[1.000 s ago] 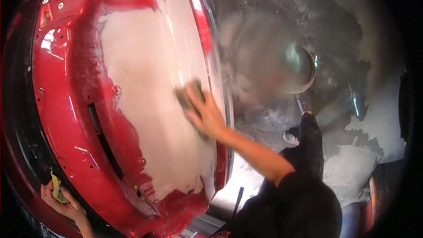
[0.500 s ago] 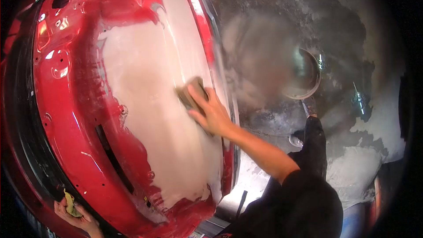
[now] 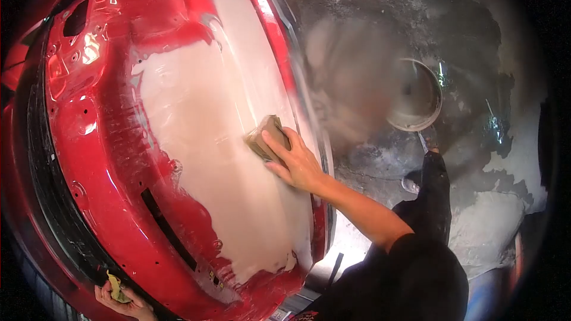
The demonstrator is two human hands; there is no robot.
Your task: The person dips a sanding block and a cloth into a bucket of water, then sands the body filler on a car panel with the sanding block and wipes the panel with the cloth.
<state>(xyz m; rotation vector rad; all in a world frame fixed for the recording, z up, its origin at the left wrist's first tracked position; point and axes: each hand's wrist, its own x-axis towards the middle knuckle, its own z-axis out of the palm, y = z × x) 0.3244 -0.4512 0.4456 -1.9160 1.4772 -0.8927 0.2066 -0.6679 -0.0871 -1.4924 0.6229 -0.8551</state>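
My right hand (image 3: 300,160) is wrapped around a brownish sanding block (image 3: 267,138), which lies flat on the pale filler patch (image 3: 208,113). That patch covers much of a red car panel (image 3: 89,160), with ragged edges where red paint shows. Down at the lower left, my left hand (image 3: 128,306) rests by the panel's dark edge, its fingers closed on a crumpled yellow-green piece (image 3: 117,288) that looks like a cloth or sponge; I cannot tell which.
On the wet concrete floor to the right stands a round bucket (image 3: 416,95), close to my foot. A long slot (image 3: 168,229) and several holes run through the red panel. A blurred smudge covers part of the view beside the bucket.
In the picture, the right hand and the sanding block have moved slightly right and down along the filler. The whole view has shifted somewhat, and the left hand appears farther right and lower.
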